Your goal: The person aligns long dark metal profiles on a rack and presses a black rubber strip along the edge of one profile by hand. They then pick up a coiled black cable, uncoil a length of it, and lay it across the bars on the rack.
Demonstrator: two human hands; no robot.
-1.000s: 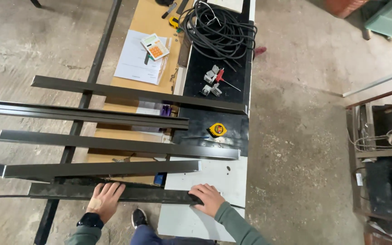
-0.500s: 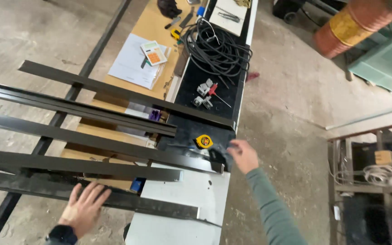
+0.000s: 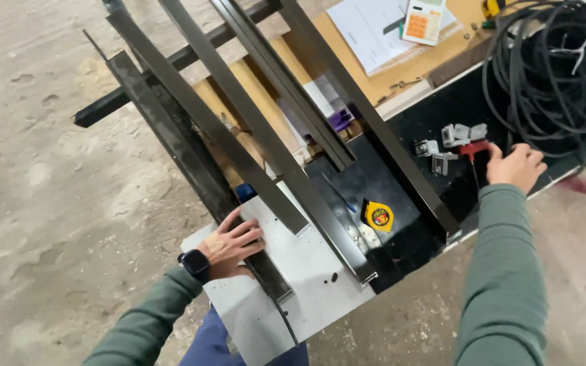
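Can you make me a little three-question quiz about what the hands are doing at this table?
1. True or false: the left hand rests flat on a dark metal bar.
2. What does the right hand touch? A) the coiled black cable B) the red-handled tool C) the calculator
3. What colour is the tape measure?

Key: 1 true; 2 B; 3 yellow and black.

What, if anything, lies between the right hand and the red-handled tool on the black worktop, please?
Nothing visible: the right hand is already at the red-handled tool, fingertips touching its handle. The small grey metal brackets lie just beside it, and the coil of black cable sits behind.
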